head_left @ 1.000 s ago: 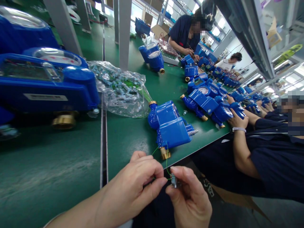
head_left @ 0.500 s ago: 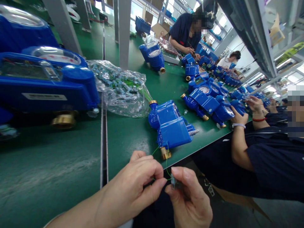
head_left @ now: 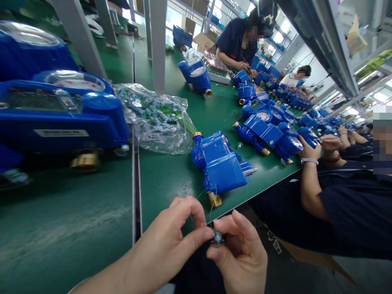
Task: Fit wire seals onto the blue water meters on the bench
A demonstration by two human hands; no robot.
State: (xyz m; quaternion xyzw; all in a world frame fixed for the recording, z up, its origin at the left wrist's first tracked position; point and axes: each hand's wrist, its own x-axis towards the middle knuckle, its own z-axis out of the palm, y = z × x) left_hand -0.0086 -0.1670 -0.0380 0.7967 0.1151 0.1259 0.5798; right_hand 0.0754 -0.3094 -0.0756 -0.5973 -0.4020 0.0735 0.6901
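The right hand [head_left: 241, 255] pinches a small clear-and-blue tag [head_left: 217, 238] between thumb and fingers, just in front of the near edge of the green table [head_left: 165, 179]. The left hand [head_left: 174, 241] is right beside it, thumb and forefinger close together, the thumb tip next to the tag; whether they grip anything is hidden. A thin green wire [head_left: 212, 209] runs from the tag up to a blue meter [head_left: 226, 173], and another stretch of it slips behind the left hand. The meter lies on the table near that edge, one brass end [head_left: 215, 200] pointing toward the hands, the other close to a clear plastic bag [head_left: 156, 120] full of blue tags with green wires. At far left, a larger-looking meter [head_left: 61, 126] sits with a white label on its side. Farther right, a co-worker's hand [head_left: 310, 150] touches a meter at the end of a cluster.
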